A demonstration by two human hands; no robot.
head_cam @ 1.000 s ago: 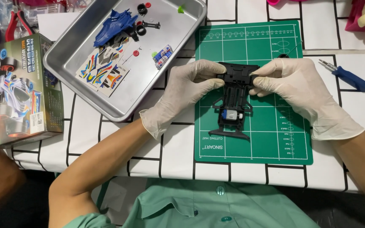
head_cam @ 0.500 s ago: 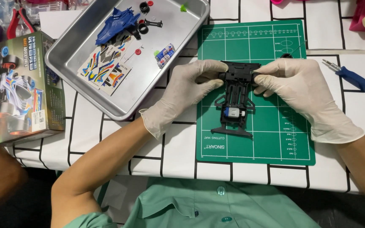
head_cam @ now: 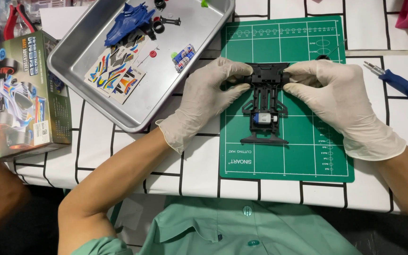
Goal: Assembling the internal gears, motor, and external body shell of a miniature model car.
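Observation:
A black toy car chassis (head_cam: 264, 101) with a small silver and blue motor lies on a green cutting mat (head_cam: 284, 156). Both my hands wear white gloves. My left hand (head_cam: 207, 97) grips the left side of the chassis's far end with its fingertips. At the right side of that same end, my right hand (head_cam: 336, 97) pinches the chassis too. What sits under the fingertips is hidden.
A metal tray (head_cam: 90, 85) at the upper left holds a blue car body (head_cam: 126, 22), a sticker sheet (head_cam: 115, 68), black wheels and small parts. A kit box (head_cam: 17, 97) stands at the left. A blue screwdriver (head_cam: 395, 80) lies to the right of the mat.
Both hands stay on the chassis's far end with only slight finger shifts. The view has drifted a little.

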